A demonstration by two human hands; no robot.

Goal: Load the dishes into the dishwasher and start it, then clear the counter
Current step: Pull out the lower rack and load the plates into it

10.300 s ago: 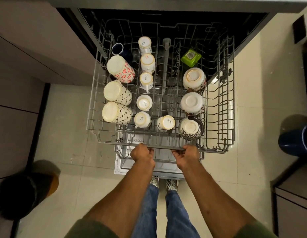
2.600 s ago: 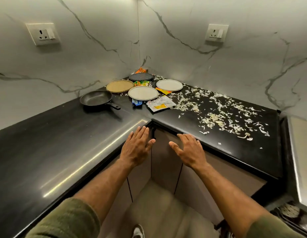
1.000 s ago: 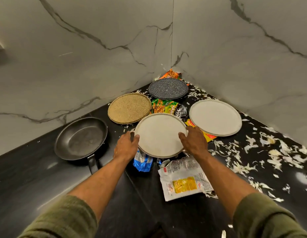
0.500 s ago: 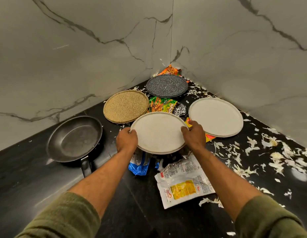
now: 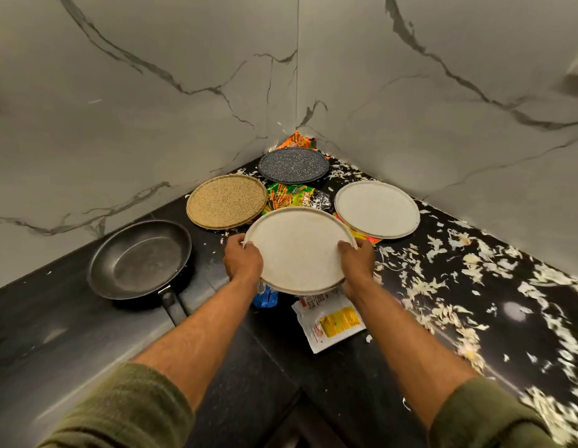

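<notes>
The white plate [image 5: 299, 248] is being gripped at opposite rim edges by the left hand [image 5: 243, 260] and right hand [image 5: 357, 261], apparently lifted over the wrappers [image 5: 331, 320] near the counter's [image 5: 71, 334] inner corner. It is being judged stiff, breakable, moderately heavy, possibly slick. Room is being left open toward the counter's front edge.

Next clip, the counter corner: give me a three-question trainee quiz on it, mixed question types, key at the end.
1. True or false: both hands grip the near white plate.
2. How many round plates are in view, the frying pan aside?
3. Which lies nearest the wall corner: A) tan plate, B) speckled dark plate, C) far white plate?

Key: 1 true, left hand and right hand at opposite rims; 2 four; 3 B.
</notes>
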